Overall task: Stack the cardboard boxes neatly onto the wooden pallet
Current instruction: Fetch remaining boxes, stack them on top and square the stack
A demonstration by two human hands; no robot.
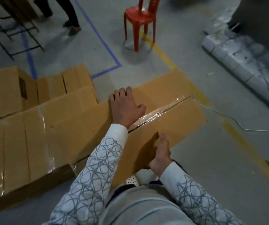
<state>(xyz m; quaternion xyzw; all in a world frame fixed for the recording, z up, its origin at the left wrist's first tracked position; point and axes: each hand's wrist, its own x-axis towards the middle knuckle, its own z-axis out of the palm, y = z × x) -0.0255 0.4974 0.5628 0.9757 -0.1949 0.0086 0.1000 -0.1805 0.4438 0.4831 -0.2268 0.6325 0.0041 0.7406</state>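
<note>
A taped brown cardboard box (171,108) sits in front of me, its top seam sealed with clear tape. My left hand (125,108) lies on the box's top at its far left edge, fingers curled over that edge. My right hand (160,154) grips the box's near corner from the side, thumb on the top edge. To the left, several more taped cardboard boxes (38,132) lie side by side in a low row. No wooden pallet shows; whatever is under the boxes is hidden.
A red plastic chair (139,18) stands on the grey floor ahead. Blue tape (104,41) and a yellow line (164,56) mark the floor. A person's legs (70,15) and a black metal frame (13,34) are at the far left. White wrapped packs (247,62) lie at right.
</note>
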